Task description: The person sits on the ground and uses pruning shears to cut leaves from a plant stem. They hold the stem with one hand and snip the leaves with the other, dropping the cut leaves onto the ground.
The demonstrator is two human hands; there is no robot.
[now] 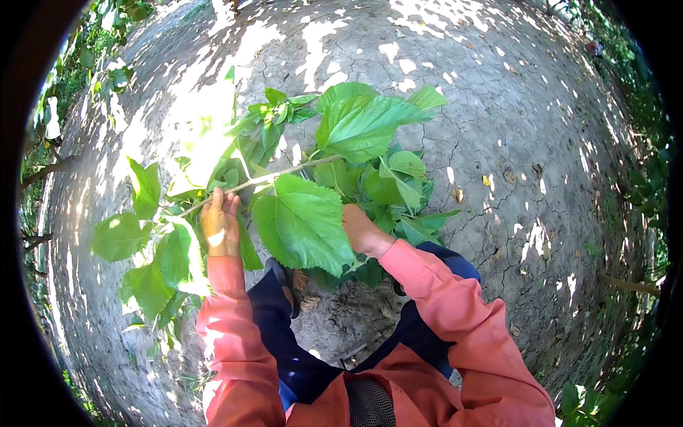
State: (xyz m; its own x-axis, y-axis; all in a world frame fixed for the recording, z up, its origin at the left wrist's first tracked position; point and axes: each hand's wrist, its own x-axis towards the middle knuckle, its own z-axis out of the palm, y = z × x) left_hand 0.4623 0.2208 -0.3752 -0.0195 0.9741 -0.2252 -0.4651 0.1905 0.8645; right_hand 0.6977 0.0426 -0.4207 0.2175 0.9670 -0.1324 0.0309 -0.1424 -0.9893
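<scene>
A long leafy branch [267, 177] lies slantwise before me, with big toothed green leaves [304, 224] along it. My left hand [220, 219] holds its stem from below, palm turned up, thumb and fingers at the stem. Leaves hang down left of that hand. My right hand [362, 229] is right of the largest leaf, which covers its fingertips; what it grips cannot be seen. More leafy shoots [395, 192] are bunched beyond and beside the right hand. Part of a dark, thin object shows behind the stem, mostly hidden by leaves.
Cracked dry soil [512, 160] with sun patches and scattered dead leaves [458, 194] surrounds me. Below my hands are my legs in dark trousers [288, 341] and a shoe [285, 283]. Shrubs [640, 176] and bare branches [50, 169] stand at the edges of the view.
</scene>
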